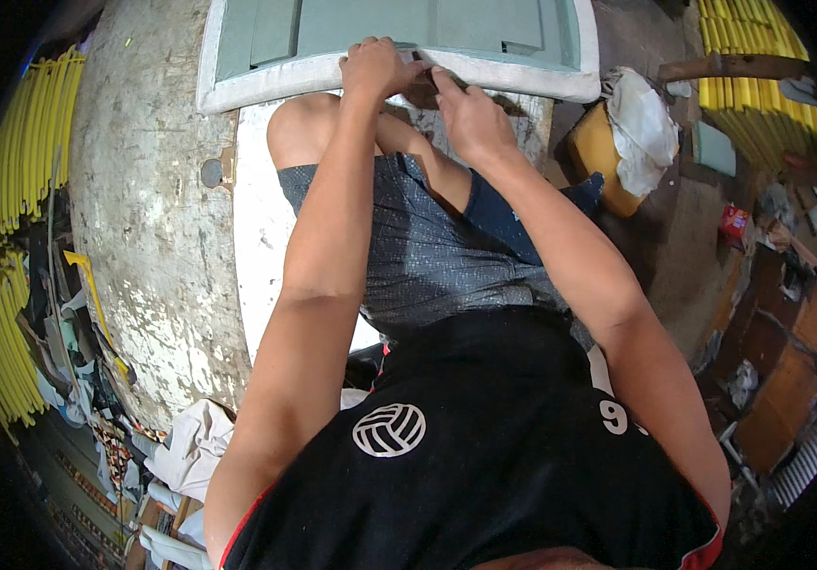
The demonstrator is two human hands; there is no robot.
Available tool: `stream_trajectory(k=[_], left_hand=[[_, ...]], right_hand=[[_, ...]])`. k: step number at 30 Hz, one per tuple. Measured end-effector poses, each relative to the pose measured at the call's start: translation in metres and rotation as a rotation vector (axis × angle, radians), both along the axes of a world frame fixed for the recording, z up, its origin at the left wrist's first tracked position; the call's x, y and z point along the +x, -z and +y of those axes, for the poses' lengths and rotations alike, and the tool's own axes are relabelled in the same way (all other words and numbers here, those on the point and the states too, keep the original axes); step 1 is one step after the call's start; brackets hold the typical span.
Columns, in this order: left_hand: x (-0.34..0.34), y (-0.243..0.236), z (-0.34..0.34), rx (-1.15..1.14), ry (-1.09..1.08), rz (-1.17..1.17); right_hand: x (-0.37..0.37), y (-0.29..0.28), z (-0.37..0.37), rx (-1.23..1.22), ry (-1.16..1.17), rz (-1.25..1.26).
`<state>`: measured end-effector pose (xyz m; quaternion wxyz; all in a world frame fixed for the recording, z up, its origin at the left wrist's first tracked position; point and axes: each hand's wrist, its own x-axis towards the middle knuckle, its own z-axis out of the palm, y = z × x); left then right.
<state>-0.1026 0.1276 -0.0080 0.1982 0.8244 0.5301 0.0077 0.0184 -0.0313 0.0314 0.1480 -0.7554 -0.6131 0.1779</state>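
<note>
A grey-green panel [361, 27] with a wide white fabric border [280, 78] lies at the far side, its near edge facing me. My left hand [373, 68] is closed on this near border, fingers curled over it and thumb reaching right. Just to the right, my right hand [477, 119] is closed, its index finger stretched toward the border. Between its fingertips shows a small, thin dark object, too little visible to name. The two hands almost meet at the border's middle. Under them is my bent leg [309, 128], partly hidden by my forearms.
A worn, paint-spotted board [152, 190] stretches along the left. Yellow slatted stacks [28, 142] stand at far left and far right. On the right sits a yellow container [598, 157] with white cloth [641, 133] over it. Scraps and brown boards [793, 380] crowd the right side.
</note>
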Motion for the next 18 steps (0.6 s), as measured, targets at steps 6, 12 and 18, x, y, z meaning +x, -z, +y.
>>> stream_trajectory(k=[6,12,18], left_hand=[[-0.006,0.006,-0.003,0.025,0.031,0.005],[-0.005,0.013,0.003,-0.014,0.031,0.007],[-0.006,0.018,0.005,0.096,0.048,-0.043]], right_hand=[[0.001,0.013,-0.008,0.013,0.008,-0.008],[-0.011,0.012,0.006,-0.185,0.387,0.799],[-0.007,0.044,0.009,0.051,0.286,0.273]])
